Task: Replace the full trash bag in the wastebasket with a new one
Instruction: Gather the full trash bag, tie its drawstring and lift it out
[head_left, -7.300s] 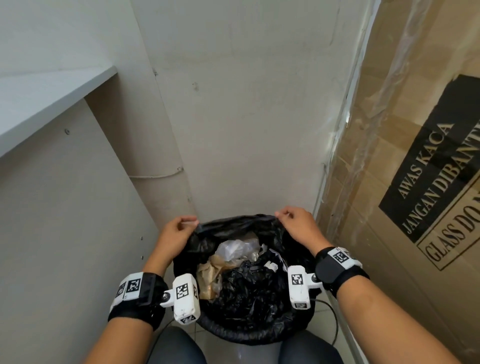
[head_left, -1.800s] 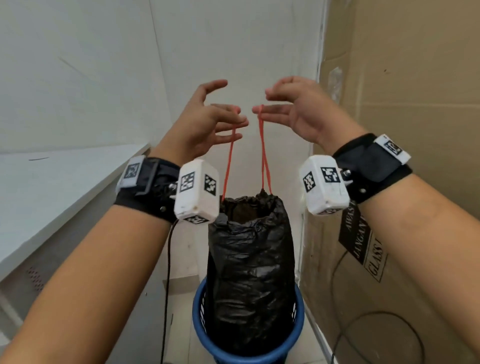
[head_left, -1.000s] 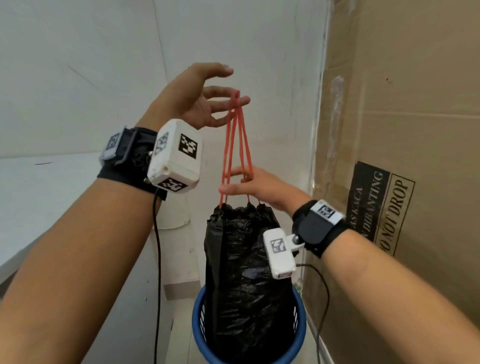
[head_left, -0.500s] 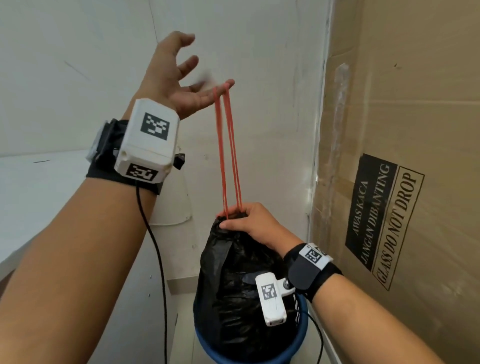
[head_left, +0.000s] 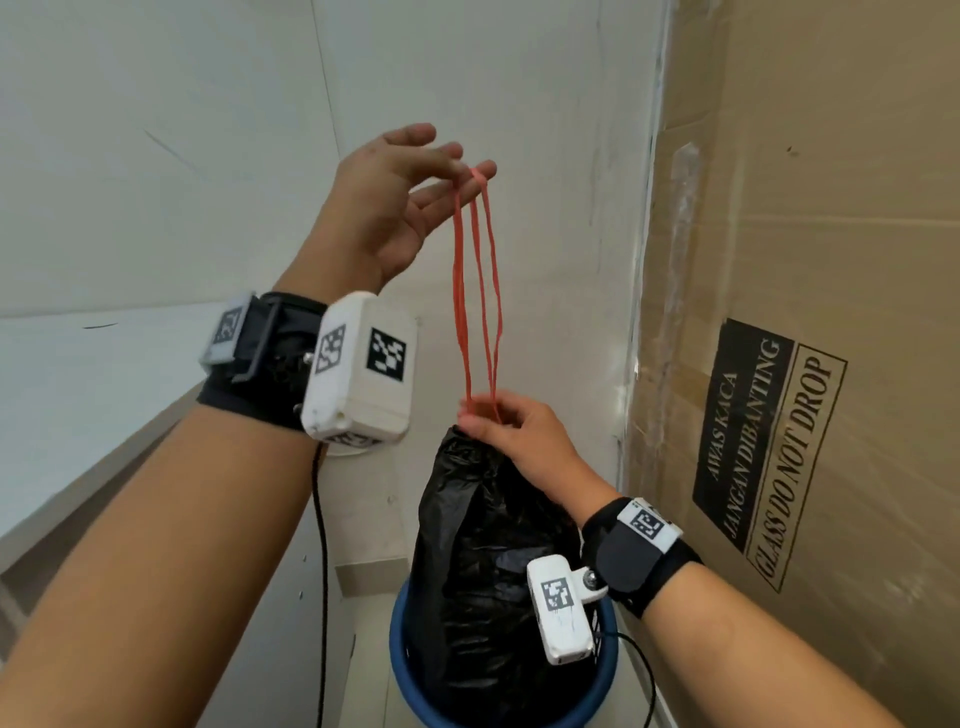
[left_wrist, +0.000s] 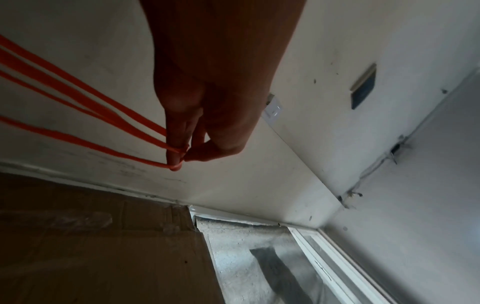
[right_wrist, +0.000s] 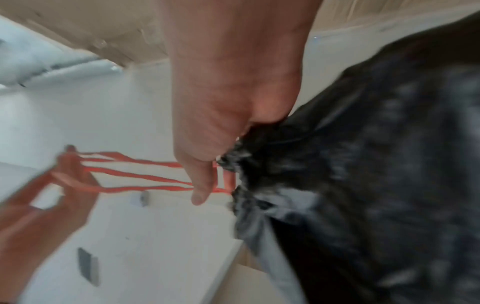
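A full black trash bag (head_left: 483, 571) stands upright in the blue wastebasket (head_left: 402, 670), its mouth drawn shut. Red drawstring loops (head_left: 475, 291) run up from its neck. My left hand (head_left: 467, 176) is raised above the bag and pinches the tops of the loops between thumb and fingertips (left_wrist: 179, 152). My right hand (head_left: 483, 415) is lower, with its fingers curled round the gathered neck of the bag (right_wrist: 233, 158) where the drawstrings (right_wrist: 145, 176) come out. The right wrist view is blurred.
A tall cardboard box (head_left: 810, 260) printed "GLASS DO NOT DROP" stands close on the right. A white wall is behind the basket. A white shelf (head_left: 78, 395) runs along the left. A black cable (head_left: 319, 571) hangs from my left wrist.
My right hand let go of its drawstring and dropped to the bag's neck. My left hand took all the loops, rose, then turned and closed its fingers on them.
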